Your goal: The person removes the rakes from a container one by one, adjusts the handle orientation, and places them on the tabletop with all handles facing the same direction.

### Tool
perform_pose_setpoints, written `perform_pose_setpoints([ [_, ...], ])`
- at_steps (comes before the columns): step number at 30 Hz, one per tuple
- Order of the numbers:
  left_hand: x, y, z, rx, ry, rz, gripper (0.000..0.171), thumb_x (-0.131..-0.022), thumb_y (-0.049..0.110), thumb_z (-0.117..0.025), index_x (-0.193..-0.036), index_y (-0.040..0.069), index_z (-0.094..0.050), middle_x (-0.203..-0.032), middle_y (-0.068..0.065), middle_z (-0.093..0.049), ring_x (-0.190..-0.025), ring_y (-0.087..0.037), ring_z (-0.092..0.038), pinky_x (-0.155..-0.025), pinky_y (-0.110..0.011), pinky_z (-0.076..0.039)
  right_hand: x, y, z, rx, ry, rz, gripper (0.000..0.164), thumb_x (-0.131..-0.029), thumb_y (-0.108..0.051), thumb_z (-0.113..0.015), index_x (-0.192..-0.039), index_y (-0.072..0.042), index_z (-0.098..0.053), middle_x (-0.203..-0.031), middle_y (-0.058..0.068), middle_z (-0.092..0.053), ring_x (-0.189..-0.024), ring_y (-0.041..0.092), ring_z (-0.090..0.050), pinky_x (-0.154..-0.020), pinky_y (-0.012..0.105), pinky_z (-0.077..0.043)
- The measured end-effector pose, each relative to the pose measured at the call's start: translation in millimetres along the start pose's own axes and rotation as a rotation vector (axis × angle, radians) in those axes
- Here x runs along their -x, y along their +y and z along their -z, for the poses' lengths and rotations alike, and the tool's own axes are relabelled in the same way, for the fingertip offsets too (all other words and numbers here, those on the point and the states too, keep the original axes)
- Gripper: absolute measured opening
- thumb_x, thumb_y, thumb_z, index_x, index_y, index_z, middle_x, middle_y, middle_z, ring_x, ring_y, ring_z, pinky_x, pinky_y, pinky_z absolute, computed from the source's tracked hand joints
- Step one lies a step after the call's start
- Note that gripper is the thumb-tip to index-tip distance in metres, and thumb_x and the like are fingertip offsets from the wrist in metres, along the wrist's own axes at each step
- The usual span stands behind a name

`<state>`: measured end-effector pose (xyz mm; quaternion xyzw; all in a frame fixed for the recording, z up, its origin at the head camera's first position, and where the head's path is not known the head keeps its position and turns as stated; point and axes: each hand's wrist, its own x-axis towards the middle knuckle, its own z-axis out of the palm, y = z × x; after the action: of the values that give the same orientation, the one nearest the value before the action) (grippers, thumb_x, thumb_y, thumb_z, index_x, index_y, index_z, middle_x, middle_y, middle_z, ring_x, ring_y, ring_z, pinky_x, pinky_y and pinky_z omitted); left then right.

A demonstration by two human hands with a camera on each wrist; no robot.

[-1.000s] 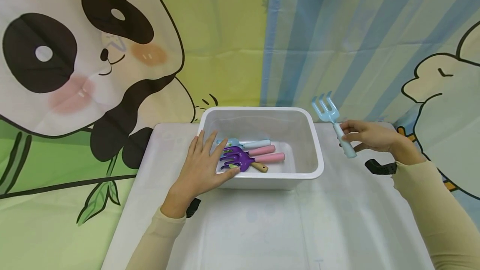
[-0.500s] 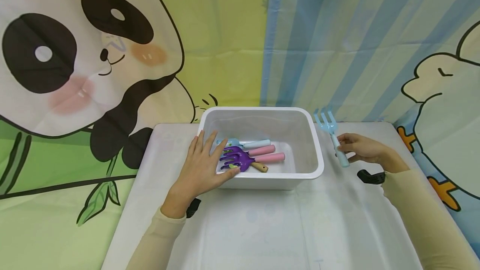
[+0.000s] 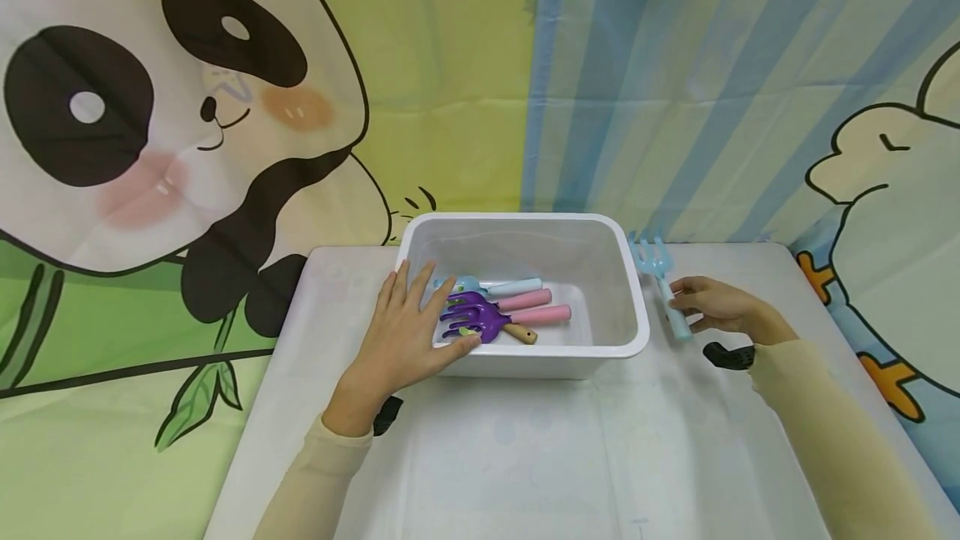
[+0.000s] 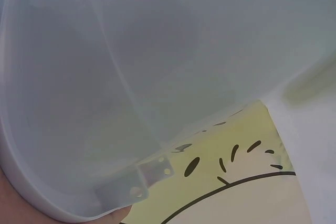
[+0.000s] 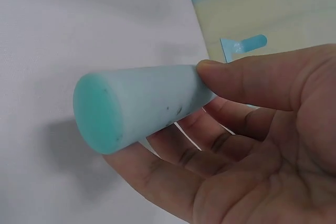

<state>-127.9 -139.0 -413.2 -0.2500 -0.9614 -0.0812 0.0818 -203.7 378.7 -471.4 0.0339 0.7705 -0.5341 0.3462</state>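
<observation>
My right hand (image 3: 712, 305) pinches the handle of a light blue hand fork (image 3: 673, 312), beside the right wall of a white plastic bin (image 3: 540, 367). Its tines point away from me, near the table's back edge. In the right wrist view, thumb and fingers close around the pale handle (image 5: 152, 103), with its end free and a shadow on the table below. My left hand (image 3: 397, 336) rests on the bin's left front corner, fingers straight and spread. The left wrist view shows mostly the bin's outer wall (image 4: 173, 66).
Inside the bin lie purple forks (image 3: 487, 323) with pink handles, a light blue tool (image 3: 513, 287) and a wooden handle (image 3: 521, 333); their left ends are partly hidden. The bin stands at the back of a white-covered table (image 3: 510, 457), before a printed cloth backdrop (image 3: 465, 82).
My right hand has lowered the light blue hand fork toward the table and moved it slightly left, nearer the bin. The left hand and the bin have stayed in place.
</observation>
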Motion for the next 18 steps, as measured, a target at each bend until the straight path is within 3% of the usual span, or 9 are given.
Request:
perform_pose_setpoints([
  [8,-0.7,-0.3,0.3,-0.013,0.004,-0.005,0.097,-0.087,0.083,-0.036,-0.153,0.012,-0.042,-0.162,-0.019,-0.023,-0.147,-0.05,-0.009,-0.117,-0.059,-0.007,-6.4,5.1,-1.9,-0.065,-0.002,0.008,0.049,-0.105,-0.009,-0.048,-0.139,0.017,-0.026,-0.108,0.015,-0.048,-0.093,0.023,-0.052,-0.08,0.043,-0.053],
  [18,-0.6,-0.4,-0.4,0.005,0.001,0.002,0.097,-0.087,0.083,-0.036,-0.154,0.013,-0.042,-0.162,-0.018,-0.022,-0.148,-0.049,-0.007,-0.118,-0.055,0.001,-15.8,10.8,-4.1,-0.107,0.003,-0.022,0.041,-0.104,-0.009,-0.05,-0.135,0.014,-0.032,-0.104,0.013,-0.05,-0.089,0.021,-0.052,-0.078,0.041,-0.052],
])
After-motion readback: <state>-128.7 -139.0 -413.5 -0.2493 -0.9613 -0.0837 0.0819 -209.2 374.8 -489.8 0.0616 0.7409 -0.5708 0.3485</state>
